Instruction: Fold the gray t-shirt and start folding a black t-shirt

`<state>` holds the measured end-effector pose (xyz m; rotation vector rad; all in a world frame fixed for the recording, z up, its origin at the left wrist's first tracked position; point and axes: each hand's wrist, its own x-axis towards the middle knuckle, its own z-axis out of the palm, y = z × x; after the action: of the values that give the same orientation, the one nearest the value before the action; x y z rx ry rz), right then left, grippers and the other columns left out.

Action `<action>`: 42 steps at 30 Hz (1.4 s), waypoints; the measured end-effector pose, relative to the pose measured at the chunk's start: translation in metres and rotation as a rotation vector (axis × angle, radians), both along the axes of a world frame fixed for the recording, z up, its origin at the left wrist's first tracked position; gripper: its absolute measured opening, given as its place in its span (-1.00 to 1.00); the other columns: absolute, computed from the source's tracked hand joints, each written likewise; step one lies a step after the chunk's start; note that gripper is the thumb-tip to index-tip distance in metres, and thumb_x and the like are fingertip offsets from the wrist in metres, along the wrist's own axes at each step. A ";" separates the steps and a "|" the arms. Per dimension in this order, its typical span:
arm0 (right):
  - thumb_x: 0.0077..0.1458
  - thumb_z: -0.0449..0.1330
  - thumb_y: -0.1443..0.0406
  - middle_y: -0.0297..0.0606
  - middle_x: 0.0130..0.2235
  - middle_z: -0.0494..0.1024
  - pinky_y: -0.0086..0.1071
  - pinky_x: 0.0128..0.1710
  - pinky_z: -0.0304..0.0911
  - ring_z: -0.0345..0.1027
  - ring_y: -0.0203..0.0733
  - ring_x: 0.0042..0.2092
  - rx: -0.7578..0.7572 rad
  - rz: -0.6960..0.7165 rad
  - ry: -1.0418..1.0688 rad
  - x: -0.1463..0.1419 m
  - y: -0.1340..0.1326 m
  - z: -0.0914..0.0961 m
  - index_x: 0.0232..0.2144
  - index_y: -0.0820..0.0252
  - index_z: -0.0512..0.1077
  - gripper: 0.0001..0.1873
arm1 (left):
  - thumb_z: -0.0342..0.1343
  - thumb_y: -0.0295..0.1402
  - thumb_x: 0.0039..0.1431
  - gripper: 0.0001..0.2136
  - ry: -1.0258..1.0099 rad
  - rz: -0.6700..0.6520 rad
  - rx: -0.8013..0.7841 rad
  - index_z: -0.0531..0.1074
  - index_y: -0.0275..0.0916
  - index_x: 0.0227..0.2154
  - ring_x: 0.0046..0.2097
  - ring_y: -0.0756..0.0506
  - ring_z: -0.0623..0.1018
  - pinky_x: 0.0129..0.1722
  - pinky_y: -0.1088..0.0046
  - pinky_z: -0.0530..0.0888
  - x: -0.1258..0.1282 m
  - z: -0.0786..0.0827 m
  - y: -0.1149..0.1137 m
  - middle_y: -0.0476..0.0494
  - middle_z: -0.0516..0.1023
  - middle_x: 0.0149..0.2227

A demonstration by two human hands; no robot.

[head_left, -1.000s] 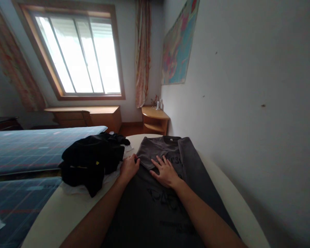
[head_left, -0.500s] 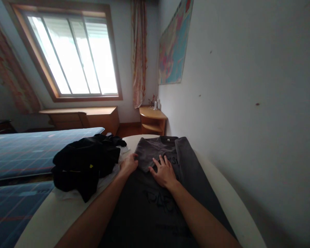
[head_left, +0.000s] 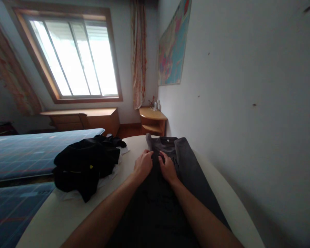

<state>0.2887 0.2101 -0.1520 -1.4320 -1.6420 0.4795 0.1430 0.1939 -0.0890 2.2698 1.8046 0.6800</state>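
Looking at a dark grey top [head_left: 160, 210] spread on a pale, rounded desk [head_left: 51, 222], in the 6 o'clock half of the view. Lined up with the collar [head_left: 172, 139] toward 12, running lengthwise down to 6 and out of view there. On the grip: pretty much closed in the left hand [head_left: 144, 163], pinching the top along its 9 o'clock edge, with a bit of cloth standing up just past toward 12. In the right hand [head_left: 167, 167], loosely curled, just ajar, over the front below the collar; can't tell if pinching any fabric. Also got black clothes [head_left: 86, 163] heaped at 9.
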 end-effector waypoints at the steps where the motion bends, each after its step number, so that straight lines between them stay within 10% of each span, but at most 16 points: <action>1: 0.29 -0.11 0.12 -0.07 0.16 0.47 -0.27 0.21 0.15 0.33 -0.09 0.17 -0.002 -0.006 0.056 0.002 0.002 0.000 0.24 0.30 0.28 -0.40 | -0.03 -0.52 0.26 -0.63 0.003 -0.036 -0.004 0.46 -0.15 0.07 0.03 -0.14 0.54 0.02 0.41 0.44 0.007 -0.001 -0.003 -0.18 0.46 0.13; 11: 0.32 -0.18 0.20 -0.19 0.22 0.43 -0.34 0.23 0.15 0.28 -0.18 0.23 -0.080 0.041 0.021 0.009 0.007 -0.001 0.24 0.22 0.32 -0.44 | -0.03 -0.59 0.20 -0.66 0.094 -0.191 -0.134 0.41 -0.25 0.01 0.02 -0.14 0.54 0.01 0.43 0.42 0.029 -0.019 -0.020 -0.24 0.50 0.03; 22: 0.15 0.05 0.32 -0.23 0.24 0.40 -0.23 0.27 0.12 0.26 -0.07 0.24 -0.190 -0.011 -0.213 0.003 0.011 -0.005 0.28 0.14 0.27 -0.37 | -0.05 -0.55 0.22 -0.80 0.148 -0.171 -0.190 0.35 -0.21 -0.15 -0.12 -0.14 0.57 -0.18 0.41 0.40 0.014 -0.005 -0.056 -0.18 0.55 -0.13; 42: 0.08 0.18 0.23 -0.20 0.26 0.37 0.04 0.18 0.19 0.24 0.14 0.25 -0.297 -0.097 -0.315 0.014 0.088 0.018 0.28 -0.01 0.26 -0.31 | 0.06 -0.51 0.14 -0.82 -0.054 -0.241 -0.287 0.38 -0.12 -0.22 -0.12 -0.11 0.53 -0.15 0.43 0.38 0.004 -0.004 -0.083 -0.05 0.53 -0.13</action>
<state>0.3030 0.2976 -0.1341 -1.8762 -1.7895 0.4748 0.1468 0.1107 -0.0933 2.2004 1.4629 0.4069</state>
